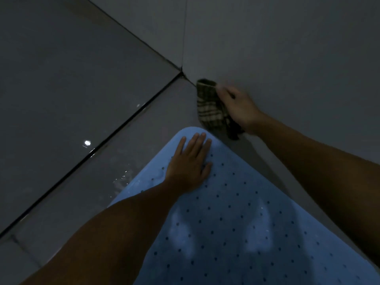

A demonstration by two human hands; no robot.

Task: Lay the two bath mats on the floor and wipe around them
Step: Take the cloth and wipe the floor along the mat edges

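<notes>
Grey tile fills most of the view: the glossy floor (67, 112), crossed by a dark grout line, meets a matt wall (287, 48) at a corner near the top centre, and a few wet glints show on the tile just left of the mat. On the floor lies a pale blue bath mat (236, 212), dotted with small holes, its rounded end pointing toward the corner and its right edge close to the wall; only this one mat is in view, and its near end runs off the bottom of the frame, so where the second mat is cannot be told. The left hand (190, 165) lies flat on the mat's rounded end, fingers straight and spread, grasping nothing; it likely pins the mat so it does not slide while the edge beside it is wiped. The right hand (236, 108) clutches a checked cloth (211, 108) against the foot of the wall, in the narrow strip between mat and corner, which fits wiping round the mat. The light is dim, the cloth's lower tail hangs in shadow, and whether the cloth is wet is hard to make out.
</notes>
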